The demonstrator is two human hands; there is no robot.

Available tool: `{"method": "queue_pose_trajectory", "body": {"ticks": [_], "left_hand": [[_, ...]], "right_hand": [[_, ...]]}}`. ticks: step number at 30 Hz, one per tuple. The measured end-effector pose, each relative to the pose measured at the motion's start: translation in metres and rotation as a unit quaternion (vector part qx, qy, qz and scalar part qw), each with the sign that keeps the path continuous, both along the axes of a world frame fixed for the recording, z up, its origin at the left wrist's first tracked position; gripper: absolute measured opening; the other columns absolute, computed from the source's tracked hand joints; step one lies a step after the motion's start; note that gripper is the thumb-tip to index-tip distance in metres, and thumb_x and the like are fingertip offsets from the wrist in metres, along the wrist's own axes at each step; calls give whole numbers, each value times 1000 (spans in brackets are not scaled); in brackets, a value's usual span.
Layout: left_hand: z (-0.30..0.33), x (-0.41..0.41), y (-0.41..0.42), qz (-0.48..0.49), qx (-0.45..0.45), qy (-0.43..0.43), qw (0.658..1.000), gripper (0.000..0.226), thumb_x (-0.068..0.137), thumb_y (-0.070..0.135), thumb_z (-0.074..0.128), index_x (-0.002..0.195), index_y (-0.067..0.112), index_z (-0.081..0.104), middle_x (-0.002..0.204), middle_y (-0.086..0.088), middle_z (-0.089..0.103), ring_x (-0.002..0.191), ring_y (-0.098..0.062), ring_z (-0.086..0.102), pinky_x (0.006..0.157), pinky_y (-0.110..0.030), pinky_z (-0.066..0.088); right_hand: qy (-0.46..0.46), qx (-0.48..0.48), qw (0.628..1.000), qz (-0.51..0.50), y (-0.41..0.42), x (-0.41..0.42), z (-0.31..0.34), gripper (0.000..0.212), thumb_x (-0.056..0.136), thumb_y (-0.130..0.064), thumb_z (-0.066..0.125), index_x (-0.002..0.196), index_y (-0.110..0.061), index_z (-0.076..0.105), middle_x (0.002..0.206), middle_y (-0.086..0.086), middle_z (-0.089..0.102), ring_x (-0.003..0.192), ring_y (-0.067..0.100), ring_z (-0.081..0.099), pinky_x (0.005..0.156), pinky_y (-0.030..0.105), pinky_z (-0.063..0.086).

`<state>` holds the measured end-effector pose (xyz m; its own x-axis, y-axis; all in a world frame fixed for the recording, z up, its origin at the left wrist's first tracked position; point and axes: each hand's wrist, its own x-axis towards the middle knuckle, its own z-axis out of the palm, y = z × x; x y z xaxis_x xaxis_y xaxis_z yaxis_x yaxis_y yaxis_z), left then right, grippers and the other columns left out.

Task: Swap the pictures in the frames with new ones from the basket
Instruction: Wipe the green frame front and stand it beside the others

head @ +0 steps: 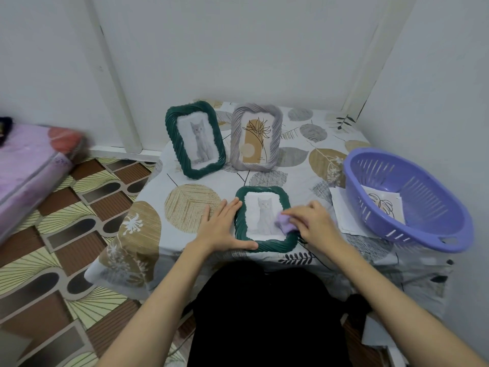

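The head camera looks down on a small table (304, 160) under a leaf-patterned cloth. A dark green frame (239, 229) lies flat near the front edge, face up, with a grey cat picture (263, 213) in it. The left hand (222, 226) lies flat on the cloth against the frame's left side, fingers straight and relaxed, thumb stretched along the frame's lower edge. The right hand (315, 221) is over the frame's right side, its fingers curled round a small lilac cloth (284, 225) that is pressed on the picture's lower right part. Behind, two more frames stand upright and side by side: a second green frame (170, 136) with another cat picture, and a grey frame (276, 139) with a drawing of a plant. At the right, a purple plastic basket (423, 181) sits tilted on the table, a leaf print (386, 206) inside it, and white sheets (344, 210) lie under its left edge.
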<state>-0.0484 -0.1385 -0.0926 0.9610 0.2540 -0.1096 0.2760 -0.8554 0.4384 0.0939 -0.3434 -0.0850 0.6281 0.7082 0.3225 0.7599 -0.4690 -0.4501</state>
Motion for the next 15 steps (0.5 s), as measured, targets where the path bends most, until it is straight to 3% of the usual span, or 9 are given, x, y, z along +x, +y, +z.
{"method": "queue_pose_trajectory", "body": {"ticks": [3,8,10,13,15], "left_hand": [[1,0,0,-2,-1,3,1000,120,52,81,56,148,27,6,156,16,-2,144,-8,-6,116,-48,-10],[4,0,-1,4,-4,5,1000,115,59,73,64,148,26,8,156,16,0,144,-8,-4,116,-47,-8],[5,0,-1,3,-8,5,1000,115,58,73,64,148,26,9,156,16,0,144,-9,-3,116,-47,-8],[7,0,0,3,-6,6,1000,116,57,74,65,147,24,12,156,15,3,144,-10,-1,116,-49,-5],[8,2,1,-2,11,0,1000,121,51,79,63,146,23,15,155,14,8,144,-10,4,116,-49,-4]], "right_hand": [[-8,12,999,-29,37,-10,-4,21,83,-16,60,101,-21,71,96,0,71,76,21,40,74,37,43],[-62,6,990,125,5,-30,-6,25,82,-26,58,100,-16,71,91,-6,73,65,20,43,64,24,37],[-51,-6,996,70,7,-7,2,23,80,-20,65,101,-15,71,89,1,74,68,20,41,63,29,40],[-20,-31,998,-54,46,15,5,26,87,-18,61,112,-16,67,105,4,71,81,20,36,75,36,40],[-5,-20,999,-51,71,0,1,26,88,-16,58,113,-17,66,110,4,69,82,20,35,78,37,39]]}}
